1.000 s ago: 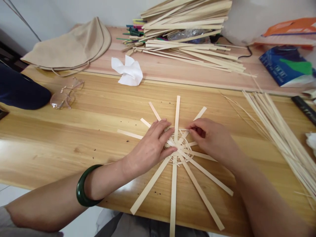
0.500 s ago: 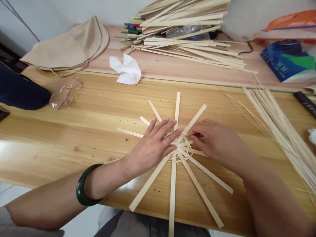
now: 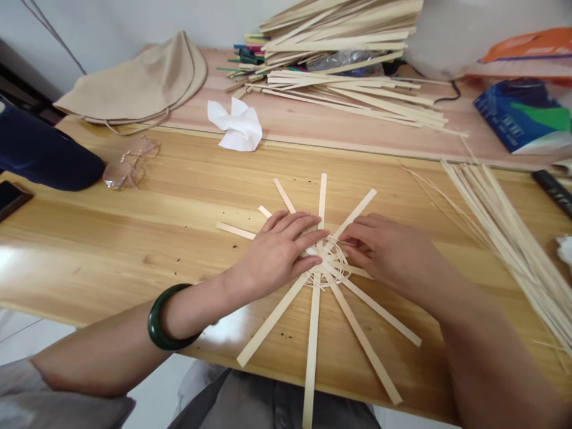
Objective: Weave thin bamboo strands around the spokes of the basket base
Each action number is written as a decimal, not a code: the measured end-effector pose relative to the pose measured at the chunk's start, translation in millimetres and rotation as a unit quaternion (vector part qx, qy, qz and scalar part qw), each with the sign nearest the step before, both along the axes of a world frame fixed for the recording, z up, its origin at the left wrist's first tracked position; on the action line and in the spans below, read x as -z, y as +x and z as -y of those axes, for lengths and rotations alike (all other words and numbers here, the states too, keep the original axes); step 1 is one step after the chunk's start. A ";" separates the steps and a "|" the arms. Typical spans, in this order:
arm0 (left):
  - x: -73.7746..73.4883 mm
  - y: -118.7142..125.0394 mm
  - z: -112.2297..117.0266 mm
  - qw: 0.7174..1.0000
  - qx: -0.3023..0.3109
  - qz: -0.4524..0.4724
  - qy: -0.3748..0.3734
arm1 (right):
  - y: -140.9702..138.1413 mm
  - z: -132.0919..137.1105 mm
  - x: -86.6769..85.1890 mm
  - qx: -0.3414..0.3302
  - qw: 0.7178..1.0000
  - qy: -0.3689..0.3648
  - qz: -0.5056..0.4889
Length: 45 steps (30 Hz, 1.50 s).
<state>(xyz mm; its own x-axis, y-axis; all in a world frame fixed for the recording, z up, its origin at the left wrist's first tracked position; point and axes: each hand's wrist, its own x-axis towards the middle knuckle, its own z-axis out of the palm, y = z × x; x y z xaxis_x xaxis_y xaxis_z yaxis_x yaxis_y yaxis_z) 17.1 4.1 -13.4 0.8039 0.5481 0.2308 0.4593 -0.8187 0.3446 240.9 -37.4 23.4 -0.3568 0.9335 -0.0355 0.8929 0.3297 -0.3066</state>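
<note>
A woven round of thin bamboo strip (image 3: 333, 271) lies on the table, with several flat bamboo strips (image 3: 311, 345) fanning out from it like spokes. My left hand (image 3: 281, 244) rests flat across the left and upper part of the weave, fingers stretched out, covering the inner ends of some spokes. A dark green bangle (image 3: 157, 319) circles that wrist. At the upper right rim of the weave, my right hand (image 3: 379, 244) pinches a thin weaving strip (image 3: 334, 240) between thumb and fingers. Its fingertips partly hide the strip.
Narrow loose strips (image 3: 504, 238) lie at the right, and a pile of bamboo strips (image 3: 339, 42) at the back. Also around are a crumpled tissue (image 3: 239, 126), eyeglasses (image 3: 127, 167), a beige hat (image 3: 138, 80), a dark blue object (image 3: 49, 149) and a blue tissue pack (image 3: 521, 113).
The view has shifted slightly. My left hand's fingers lie a little closer together on the weave. My right hand keeps its pinch at almost the same spot.
</note>
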 end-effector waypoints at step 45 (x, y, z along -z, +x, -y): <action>4.0 -2.7 -0.4 0.991 0.127 -0.003 -0.040 | 9.9 -5.0 -4.9 0.053 0.989 -0.131 -0.046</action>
